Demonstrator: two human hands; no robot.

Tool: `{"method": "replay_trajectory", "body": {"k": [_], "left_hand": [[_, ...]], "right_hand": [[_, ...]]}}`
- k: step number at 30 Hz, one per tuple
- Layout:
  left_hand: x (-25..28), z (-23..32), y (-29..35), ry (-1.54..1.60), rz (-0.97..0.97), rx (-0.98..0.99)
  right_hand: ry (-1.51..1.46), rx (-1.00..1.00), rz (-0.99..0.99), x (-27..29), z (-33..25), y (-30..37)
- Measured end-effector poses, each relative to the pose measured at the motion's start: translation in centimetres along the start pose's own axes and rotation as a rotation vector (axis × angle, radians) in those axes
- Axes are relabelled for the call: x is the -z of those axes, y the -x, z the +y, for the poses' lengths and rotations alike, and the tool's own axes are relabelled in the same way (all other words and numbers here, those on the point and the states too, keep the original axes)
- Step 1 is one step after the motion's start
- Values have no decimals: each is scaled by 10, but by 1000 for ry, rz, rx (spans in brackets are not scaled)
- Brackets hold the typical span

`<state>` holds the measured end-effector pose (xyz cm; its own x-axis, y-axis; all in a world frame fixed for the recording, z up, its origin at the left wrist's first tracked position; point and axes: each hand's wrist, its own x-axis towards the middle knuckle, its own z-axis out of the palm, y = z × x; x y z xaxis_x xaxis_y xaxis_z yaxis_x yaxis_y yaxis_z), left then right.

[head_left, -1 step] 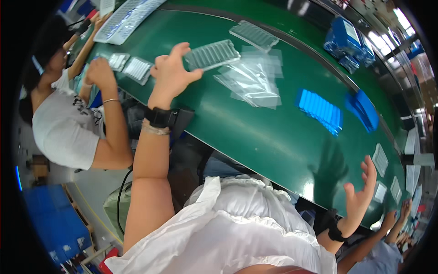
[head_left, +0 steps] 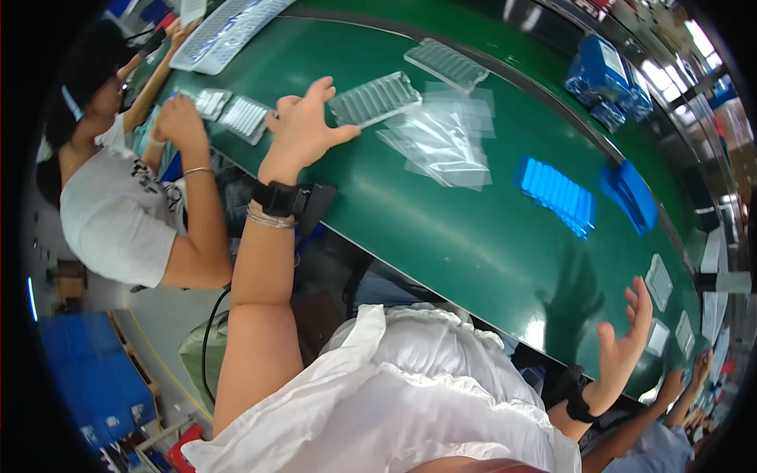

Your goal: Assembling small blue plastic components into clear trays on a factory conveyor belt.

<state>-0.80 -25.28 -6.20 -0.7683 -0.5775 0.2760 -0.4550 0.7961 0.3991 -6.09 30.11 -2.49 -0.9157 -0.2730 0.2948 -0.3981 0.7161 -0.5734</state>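
My left hand (head_left: 303, 134) hovers over the green table (head_left: 426, 244), fingers curved and apart, holding nothing. Just beyond its fingertips lies a clear ribbed plastic tray (head_left: 375, 99); whether they touch is hard to tell. A second clear tray (head_left: 448, 65) rests farther back. Right of the near tray, several clear plastic bags (head_left: 443, 146) lie spread in a loose pile. My right hand (head_left: 623, 339) is raised over the table's near right edge, fingers stretched and empty. Farther in from it sits a stack of blue ribbed pieces (head_left: 556, 195), with curved blue pieces (head_left: 629, 195) beside it.
At the left a co-worker (head_left: 126, 205) handles filled trays (head_left: 243, 118) on the same table. A white basket (head_left: 229, 35) stands at the far left, blue wrapped packs (head_left: 603, 75) at the back right. White trays (head_left: 659, 282) lie near another person's hands (head_left: 686, 378) at right.
The whole view has shifted slightly. Both my hands keep nearly the same open pose, and the trays, bags and blue pieces stay in place on the table.
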Motion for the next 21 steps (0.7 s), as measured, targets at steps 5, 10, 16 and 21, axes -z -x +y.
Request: {"method": "replay_trajectory", "body": {"k": [5,10,16,21], "left_hand": [[40,-39,-17,-540,-164,-240],[51,-108,-21,-783,-144,-319],[46,-117,-24,-515,-251,-432],[66,22,35,-366,-341,-605]], "right_hand": [[-96,-21,147,13,30,24],[-252,-74,228,22,31,18],[-196,32,300,36,32,-22],[23,-31,140,31,37,-97]]}}
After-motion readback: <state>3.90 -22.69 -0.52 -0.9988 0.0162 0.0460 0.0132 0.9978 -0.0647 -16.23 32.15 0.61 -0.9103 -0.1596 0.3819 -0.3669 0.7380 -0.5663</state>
